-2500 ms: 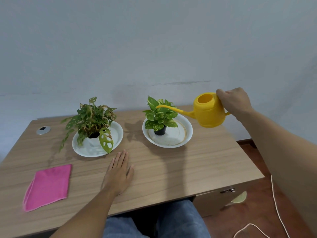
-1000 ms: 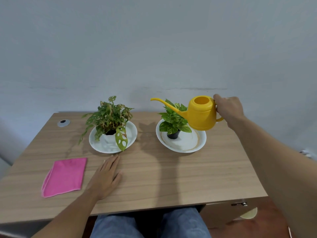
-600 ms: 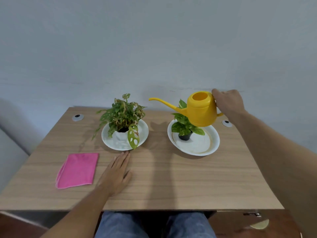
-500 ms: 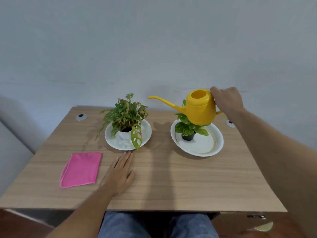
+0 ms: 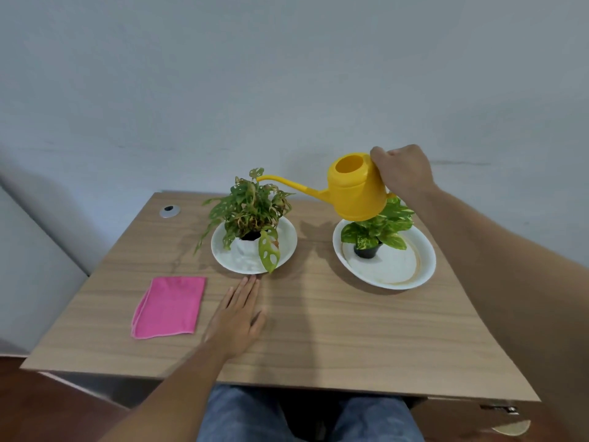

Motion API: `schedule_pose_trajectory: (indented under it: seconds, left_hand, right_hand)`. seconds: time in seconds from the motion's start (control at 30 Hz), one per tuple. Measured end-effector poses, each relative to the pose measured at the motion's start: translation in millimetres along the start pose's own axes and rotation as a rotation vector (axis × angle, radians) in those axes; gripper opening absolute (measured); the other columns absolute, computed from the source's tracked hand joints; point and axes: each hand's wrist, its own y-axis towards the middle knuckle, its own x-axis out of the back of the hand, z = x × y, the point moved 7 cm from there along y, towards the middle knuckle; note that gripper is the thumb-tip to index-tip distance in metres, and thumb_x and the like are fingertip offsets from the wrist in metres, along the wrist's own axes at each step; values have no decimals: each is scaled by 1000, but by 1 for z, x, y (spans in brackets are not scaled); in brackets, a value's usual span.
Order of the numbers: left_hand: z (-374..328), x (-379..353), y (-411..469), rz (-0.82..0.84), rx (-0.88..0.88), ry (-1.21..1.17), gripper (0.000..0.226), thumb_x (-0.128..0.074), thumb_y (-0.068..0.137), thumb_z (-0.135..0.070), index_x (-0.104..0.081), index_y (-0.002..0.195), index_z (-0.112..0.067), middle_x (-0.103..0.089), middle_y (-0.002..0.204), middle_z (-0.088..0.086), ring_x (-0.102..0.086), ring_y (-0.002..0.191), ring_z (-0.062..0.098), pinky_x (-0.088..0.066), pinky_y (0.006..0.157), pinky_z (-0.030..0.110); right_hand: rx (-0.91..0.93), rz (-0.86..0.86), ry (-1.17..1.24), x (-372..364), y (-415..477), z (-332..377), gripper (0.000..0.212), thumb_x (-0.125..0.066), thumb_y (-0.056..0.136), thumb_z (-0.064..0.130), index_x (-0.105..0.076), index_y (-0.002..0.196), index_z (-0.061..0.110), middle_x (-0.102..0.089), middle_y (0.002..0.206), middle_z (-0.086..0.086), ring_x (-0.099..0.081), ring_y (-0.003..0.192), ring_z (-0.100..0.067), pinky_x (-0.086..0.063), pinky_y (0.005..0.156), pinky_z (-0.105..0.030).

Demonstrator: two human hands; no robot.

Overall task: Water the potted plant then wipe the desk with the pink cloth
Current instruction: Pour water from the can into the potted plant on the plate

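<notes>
My right hand (image 5: 402, 169) grips the handle of a yellow watering can (image 5: 357, 194) held in the air above the right potted plant (image 5: 379, 229). Its long spout tip reaches over the top of the left potted plant (image 5: 250, 207), a holey-leaved one in a white pot. Each plant stands on a white plate: the left plate (image 5: 285, 250) and the right plate (image 5: 404, 269). A folded pink cloth (image 5: 170, 306) lies flat at the desk's left front. My left hand (image 5: 237, 317) rests palm down on the desk beside the cloth, fingers spread, holding nothing.
The wooden desk (image 5: 350, 339) stands against a pale wall. A round metal cable grommet (image 5: 169, 211) sits at its back left corner. A drawer handle (image 5: 500, 409) shows under the right front edge. My knees are under the front edge.
My right hand has carried the watering can leftward, from over the right plant until its spout reaches the left plant. The left hand stayed flat on the desk. The view shifted.
</notes>
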Motion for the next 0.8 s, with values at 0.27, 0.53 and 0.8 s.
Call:
schedule_pose_trajectory:
  seconds: [0.27,0.53,0.8]
  left_hand:
    - [1,-1,0,19,10,-28,83,-19,111,-62,-2,179,-17,1,188,-3,8,174,13,4,139,38]
    - [-1,1,0,28,6,-44,84,-20,110,-61,1,179,-17,3,188,-3,10,173,11,3,140,39]
    - [1,0,2,20,17,-50,83,-23,111,-60,-1,179,-18,1,188,-4,8,173,10,2,140,38]
  right_hand:
    - [8,27,-59,25,-2,-6,53,-62,93,35,-28,57,17,-30,56,-1,-31,52,-20,-30,54,-33]
    - [-48,-54,-102,55,4,-25,49,-60,94,35,-32,58,15,-32,59,-4,-31,56,-21,-31,57,-34]
    - [-74,-70,-42,35,7,-18,46,-58,92,32,-31,59,17,-30,60,-3,-27,55,-21,-26,54,-32]
